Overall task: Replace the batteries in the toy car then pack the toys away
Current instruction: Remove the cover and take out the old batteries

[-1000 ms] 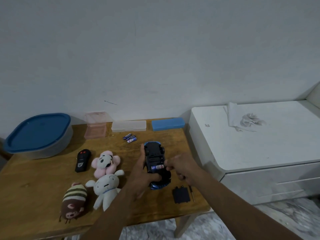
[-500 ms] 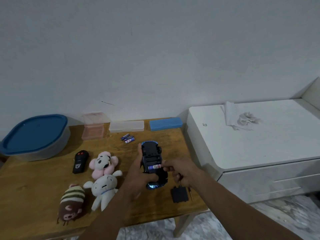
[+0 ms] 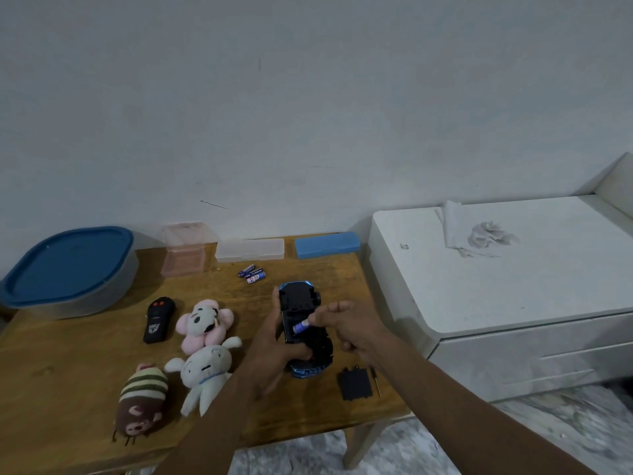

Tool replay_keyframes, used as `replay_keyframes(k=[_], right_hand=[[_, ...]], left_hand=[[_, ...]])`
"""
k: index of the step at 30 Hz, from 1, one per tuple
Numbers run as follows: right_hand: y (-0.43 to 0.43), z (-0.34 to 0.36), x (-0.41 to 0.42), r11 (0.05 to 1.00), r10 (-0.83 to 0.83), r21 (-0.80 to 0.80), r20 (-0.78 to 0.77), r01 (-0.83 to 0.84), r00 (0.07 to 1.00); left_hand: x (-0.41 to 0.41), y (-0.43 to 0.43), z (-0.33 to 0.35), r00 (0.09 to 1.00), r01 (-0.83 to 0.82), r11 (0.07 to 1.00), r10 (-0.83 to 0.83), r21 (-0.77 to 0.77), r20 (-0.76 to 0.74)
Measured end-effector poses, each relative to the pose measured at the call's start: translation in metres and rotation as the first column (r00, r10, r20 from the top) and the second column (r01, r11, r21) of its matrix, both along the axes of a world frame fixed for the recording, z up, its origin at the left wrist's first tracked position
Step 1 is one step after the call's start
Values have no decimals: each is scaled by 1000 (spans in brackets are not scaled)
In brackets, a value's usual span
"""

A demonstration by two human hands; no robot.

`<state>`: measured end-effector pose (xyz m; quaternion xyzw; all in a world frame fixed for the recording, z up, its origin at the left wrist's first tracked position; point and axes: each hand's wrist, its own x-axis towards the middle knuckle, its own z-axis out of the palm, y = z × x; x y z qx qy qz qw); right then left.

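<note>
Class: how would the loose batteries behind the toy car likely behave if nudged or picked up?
The batteries are small cylinders lying on their sides on the flat table, so a nudge would probably roll them. Their glossy wrappers may make them slippery to pinch. They look rigid, unlikely to bend.

Faintly glossy wood is noted for the table (image 3: 68,354). Matt black plastic and a glossy blue shell are seen on the toy car (image 3: 301,303); fuzzy cloth on the pink plush (image 3: 191,341), at its nine o'clock.
</note>
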<state>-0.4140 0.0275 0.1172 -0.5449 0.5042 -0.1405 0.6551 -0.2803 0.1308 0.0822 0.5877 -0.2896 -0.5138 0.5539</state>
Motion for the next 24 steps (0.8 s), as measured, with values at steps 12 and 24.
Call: replay_keyframes(k=[12, 24], right_hand=[[-11, 2, -7, 820, -361, 571, 444, 52, 820], [-7, -7, -21, 863, -315, 463, 178, 203, 932]], left_hand=[[3, 6, -11, 996, 42, 997, -36, 60, -86], [0, 8, -24, 996, 45, 992, -36, 117, -78]])
